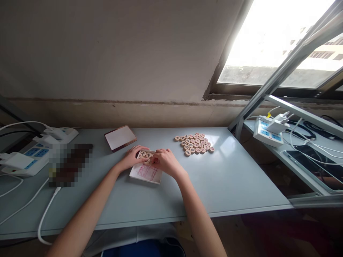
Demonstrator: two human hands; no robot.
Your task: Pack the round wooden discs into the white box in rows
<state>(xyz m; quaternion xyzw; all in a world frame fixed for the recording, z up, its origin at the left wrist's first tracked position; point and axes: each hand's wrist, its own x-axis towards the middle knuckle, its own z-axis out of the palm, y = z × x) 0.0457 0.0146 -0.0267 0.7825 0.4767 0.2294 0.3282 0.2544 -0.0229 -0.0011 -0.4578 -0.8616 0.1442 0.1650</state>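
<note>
A shallow white box sits on the desk in front of me, with red lines drawn on its inside bottom. Several round wooden Chinese chess pieces lie in its far half, marked with dark characters. My left hand is curved around the box's far left corner, its thumb reaching in by the pieces. Above the right part of the box, my right hand has its fingers pinched together at a Chinese chess piece, mostly hidden by the fingers. More Chinese chess pieces, many with red characters, lie in packed rows to the right.
Behind the box on the left lies the box lid, white inside up. A power strip with chargers and white cables occupies the left, beside a blurred-out object. Metal framing borders the desk's right; another power strip stands beyond.
</note>
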